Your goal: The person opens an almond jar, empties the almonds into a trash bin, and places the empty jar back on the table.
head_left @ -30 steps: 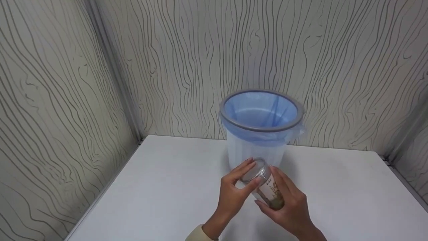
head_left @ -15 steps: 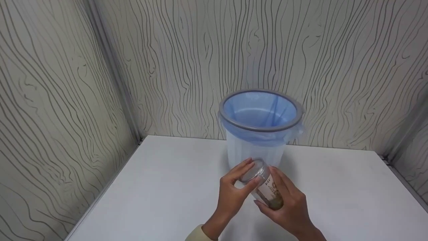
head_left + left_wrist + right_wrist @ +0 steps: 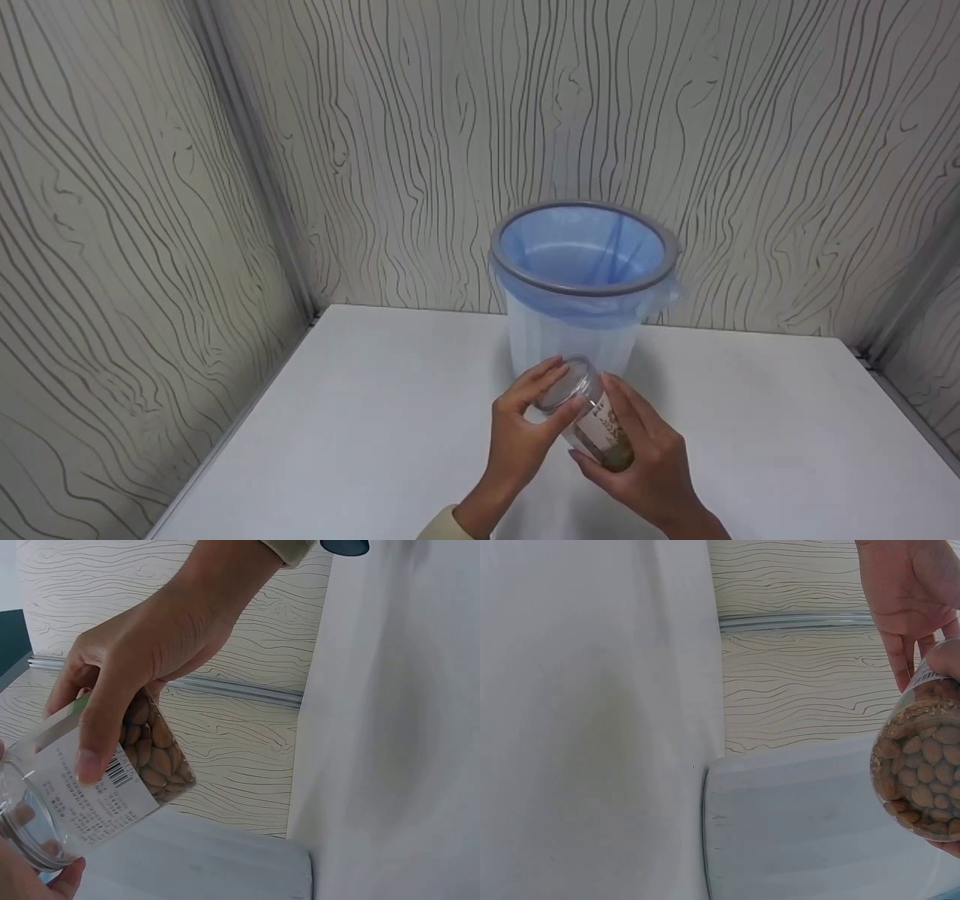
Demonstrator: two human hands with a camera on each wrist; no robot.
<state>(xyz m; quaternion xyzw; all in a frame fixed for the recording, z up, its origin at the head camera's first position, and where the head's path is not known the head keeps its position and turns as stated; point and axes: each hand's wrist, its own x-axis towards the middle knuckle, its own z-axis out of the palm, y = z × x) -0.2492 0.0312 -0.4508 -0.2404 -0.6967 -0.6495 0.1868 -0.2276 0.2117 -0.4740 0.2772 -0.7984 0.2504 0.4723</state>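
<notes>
A clear jar of almonds (image 3: 598, 429) is held tilted between both hands, above the white table and in front of the bin. My right hand (image 3: 654, 454) grips the body of the jar around its printed label (image 3: 86, 799). With thumb and fingers, my left hand (image 3: 517, 431) holds the clear lid (image 3: 564, 384) by its rim. In the left wrist view, almonds (image 3: 157, 757) lie near the jar's base; the right wrist view shows the base from below, packed with almonds (image 3: 928, 769). The lid sits at the mouth of the jar.
A white bin with a blue liner (image 3: 574, 307) and a grey rim stands on the white table (image 3: 360, 420) just beyond the hands. Wood-patterned panels (image 3: 420, 150) enclose the table at the back and sides.
</notes>
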